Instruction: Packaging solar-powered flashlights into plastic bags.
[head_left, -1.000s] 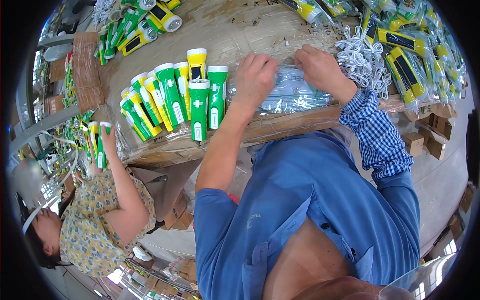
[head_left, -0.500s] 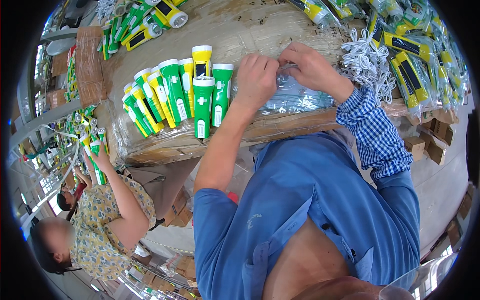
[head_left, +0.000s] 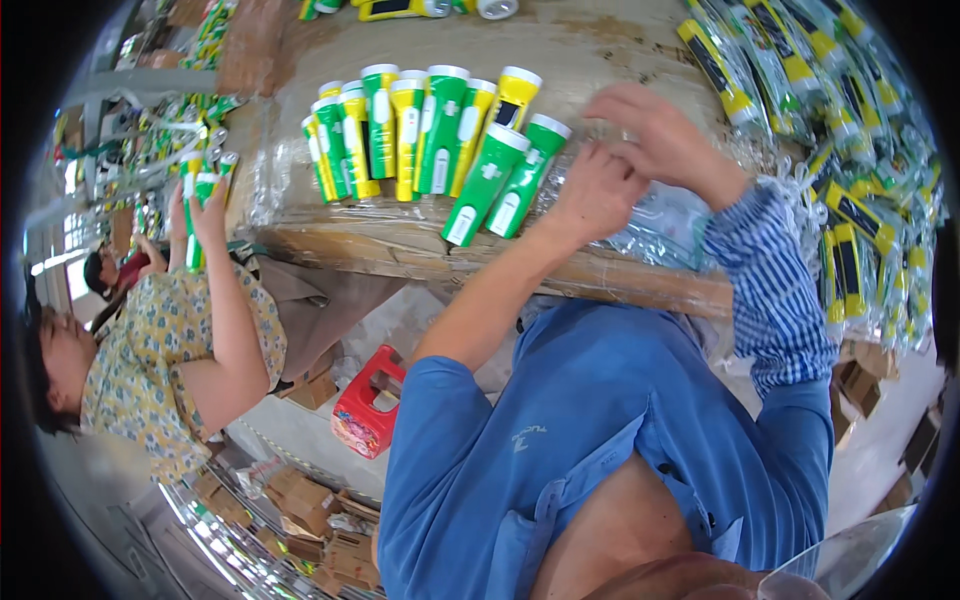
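Observation:
My left hand [head_left: 603, 193] is over the upper edge of a stack of clear plastic bags [head_left: 660, 225], fingers bent and pinched at the film. Close above it, my right hand [head_left: 645, 125] curves inward, its fingers blurred and partly overlapping the left. Whether film lies between the right fingers cannot be made out. Left of my hands, several green and yellow flashlights lie in a row; the nearest are a green flashlight [head_left: 486, 185] and another green flashlight [head_left: 528, 175], both with white heads and tilted.
Bagged flashlights [head_left: 850, 200] are heaped at the right, beside coiled white cables [head_left: 800, 200]. More loose flashlights [head_left: 405, 10] lie at the far edge. The cardboard-covered table edge [head_left: 400, 245] runs before me. A co-worker [head_left: 180, 350] at left holds a green flashlight; a red stool [head_left: 368, 405] stands below.
The view has shifted, so the flashlights and table appear moved. My right hand has lifted away from its pinch beside the left and now arches above it.

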